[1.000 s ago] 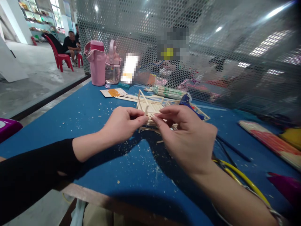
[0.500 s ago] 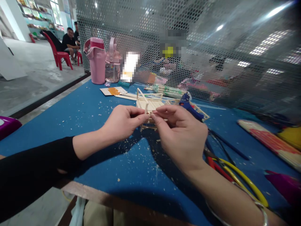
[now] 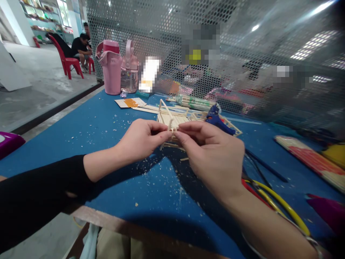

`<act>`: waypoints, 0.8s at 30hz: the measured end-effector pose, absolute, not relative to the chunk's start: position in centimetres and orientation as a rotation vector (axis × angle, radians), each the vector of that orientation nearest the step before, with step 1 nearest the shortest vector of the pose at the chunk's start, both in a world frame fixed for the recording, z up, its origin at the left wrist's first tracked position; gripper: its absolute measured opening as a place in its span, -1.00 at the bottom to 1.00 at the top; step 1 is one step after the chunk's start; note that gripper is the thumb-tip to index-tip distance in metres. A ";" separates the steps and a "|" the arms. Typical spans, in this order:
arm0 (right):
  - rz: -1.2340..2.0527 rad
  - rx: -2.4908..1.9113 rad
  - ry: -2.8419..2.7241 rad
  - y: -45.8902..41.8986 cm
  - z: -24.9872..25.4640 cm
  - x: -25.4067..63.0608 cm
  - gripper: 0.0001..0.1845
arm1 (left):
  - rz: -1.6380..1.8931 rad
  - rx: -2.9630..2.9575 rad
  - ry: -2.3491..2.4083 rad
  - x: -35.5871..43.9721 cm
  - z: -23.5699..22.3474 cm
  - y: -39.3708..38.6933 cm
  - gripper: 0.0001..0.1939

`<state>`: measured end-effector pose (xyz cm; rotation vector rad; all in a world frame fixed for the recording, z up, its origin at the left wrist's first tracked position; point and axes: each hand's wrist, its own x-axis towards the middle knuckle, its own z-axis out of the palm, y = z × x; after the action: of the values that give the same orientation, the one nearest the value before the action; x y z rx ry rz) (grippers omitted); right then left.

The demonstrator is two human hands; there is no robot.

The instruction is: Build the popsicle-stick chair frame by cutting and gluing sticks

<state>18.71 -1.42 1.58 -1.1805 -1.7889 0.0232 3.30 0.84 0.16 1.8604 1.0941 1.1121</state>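
Note:
A small model built of pale wooden sticks [image 3: 172,118] stands on the blue table, with a slatted top and thin rails rising from it. My left hand [image 3: 142,139] is closed, thumb and forefinger pinching the model's near corner by an upright stick. Just to the right, my right hand [image 3: 212,154] is closed too, its thumb and forefinger pinching a short, pale wooden stick [image 3: 174,129] against the same corner. The fingertips of both hands almost meet and hide part of the joint. Behind my right hand lies a blue glue gun [image 3: 217,120].
A pink flask [image 3: 111,72], a clear bottle [image 3: 129,77] and a bundle of sticks [image 3: 195,102] stand or lie along the perforated screen [image 3: 161,21]. Yellow-handled pliers [image 3: 283,205] lie beside my right forearm. A pack of sticks [image 3: 309,160] is farther right. Scraps dot the table [image 3: 88,122].
My right hand has shifted slightly right, its fingers still at the model's corner. My left hand keeps nearly the same place. The seated person in the background has bent forward.

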 end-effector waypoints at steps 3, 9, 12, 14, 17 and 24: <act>0.024 -1.212 -1.783 -1.4 1.5 18.6 -0.91 | 1.114 1.872 1.102 3.4 0.2 0.8 -0.75; -0.146 -1.131 -1.714 -1.7 2.6 19.6 -0.89 | 1.170 1.754 1.075 3.1 0.8 0.6 -0.78; -0.207 -1.086 -1.558 -2.2 3.8 20.3 -0.83 | 1.177 1.646 1.061 2.9 1.2 0.5 -0.78; -0.123 -1.110 -1.520 -2.7 4.4 20.7 -0.80 | 1.190 1.572 1.040 2.9 1.3 0.5 -0.77; 0.162 -1.133 -1.604 -2.9 4.8 20.7 -0.85 | 1.216 1.482 1.022 3.1 1.3 0.2 -0.75; 0.144 -0.930 -1.965 -2.0 5.7 19.0 -0.79 | 1.338 1.272 0.993 3.3 1.1 -2.4 -0.69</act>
<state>19.01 -2.04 5.66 -0.9304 -1.9654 0.1440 3.32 -2.40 1.07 1.2719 0.9927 1.3381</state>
